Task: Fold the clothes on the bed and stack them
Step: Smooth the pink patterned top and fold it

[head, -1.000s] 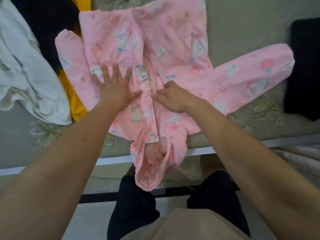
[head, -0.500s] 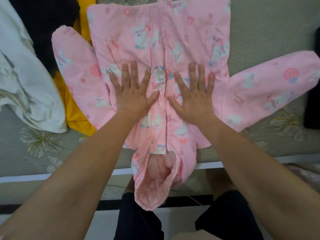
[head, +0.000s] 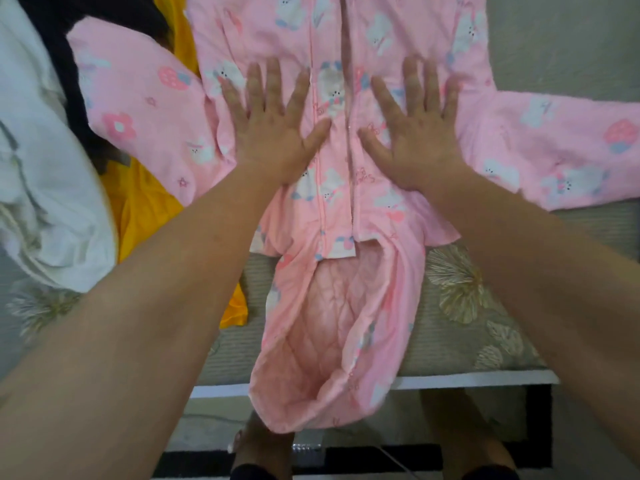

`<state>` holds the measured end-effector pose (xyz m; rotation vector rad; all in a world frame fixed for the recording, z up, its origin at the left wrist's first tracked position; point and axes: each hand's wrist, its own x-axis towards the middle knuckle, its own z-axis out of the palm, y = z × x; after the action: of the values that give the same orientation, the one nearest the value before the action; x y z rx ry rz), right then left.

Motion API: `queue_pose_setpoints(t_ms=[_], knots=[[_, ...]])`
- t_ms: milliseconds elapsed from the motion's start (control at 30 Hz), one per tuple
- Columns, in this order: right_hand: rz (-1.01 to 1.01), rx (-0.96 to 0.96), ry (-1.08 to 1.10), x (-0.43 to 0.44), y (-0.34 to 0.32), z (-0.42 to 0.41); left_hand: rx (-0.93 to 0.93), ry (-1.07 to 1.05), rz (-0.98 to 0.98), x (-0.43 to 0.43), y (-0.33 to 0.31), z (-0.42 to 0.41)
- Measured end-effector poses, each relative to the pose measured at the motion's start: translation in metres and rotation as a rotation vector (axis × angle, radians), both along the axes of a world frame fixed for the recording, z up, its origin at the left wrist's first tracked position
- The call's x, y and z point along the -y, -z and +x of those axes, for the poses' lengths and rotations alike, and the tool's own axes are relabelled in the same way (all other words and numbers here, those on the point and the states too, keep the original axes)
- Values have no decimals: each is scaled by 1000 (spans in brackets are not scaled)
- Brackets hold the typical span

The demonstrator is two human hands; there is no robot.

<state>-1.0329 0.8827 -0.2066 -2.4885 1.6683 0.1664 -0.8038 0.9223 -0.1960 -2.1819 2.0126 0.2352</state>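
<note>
Two flat, spread palms, left hand [head: 273,133] and right hand [head: 420,133], press pink jacket [head: 332,220]; long axis runs away, hood [head: 325,341] nearest, overhanging bed [head: 467,306] edge.

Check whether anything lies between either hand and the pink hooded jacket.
Nothing visible does. The left hand and the right hand both press flat, fingers spread, directly on the pink hooded jacket, one on each side of its zip.

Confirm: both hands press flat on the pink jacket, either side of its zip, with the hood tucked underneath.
Wrong about the hood: the head view shows it hanging open over the bed edge. Left hand and right hand press flat on the pink jacket beside the zip.
</note>
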Motion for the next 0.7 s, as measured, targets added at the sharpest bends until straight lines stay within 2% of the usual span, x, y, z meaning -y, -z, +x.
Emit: queue_pose_setpoints(t_ms=[100, 167, 200, 233, 300, 333, 400, 467, 567, 633, 700], knots=[[64, -45, -6, -3, -15, 2, -106, -19, 137, 6, -21, 1], [66, -103, 27, -10, -31, 10, -340, -76, 116, 6, -47, 12], [34, -83, 40, -17, -38, 17, -455, -120, -3, 1, -60, 21], [-12, -14, 42, -26, -47, 26, -490, -166, -193, -8, -73, 33], [-131, 175, -23, -52, -59, 44, -316, -344, -570, -26, -93, 60], [-175, 253, -85, -67, -61, 53, -243, -507, -664, -33, -99, 74], [-151, 309, -210, -93, -58, 68, -294, -891, -616, -41, -102, 100], [31, 225, -304, -116, -47, 76, -591, -1162, -444, -45, -99, 120], [184, 81, -321, -137, -21, 75, -1111, -1317, -228, -58, -105, 136], [189, 65, -287, -138, -15, 76, -1381, -1372, -276, -64, -109, 143], [217, 36, -278, -136, -14, 80, -1522, -1397, -495, -68, -118, 150]])
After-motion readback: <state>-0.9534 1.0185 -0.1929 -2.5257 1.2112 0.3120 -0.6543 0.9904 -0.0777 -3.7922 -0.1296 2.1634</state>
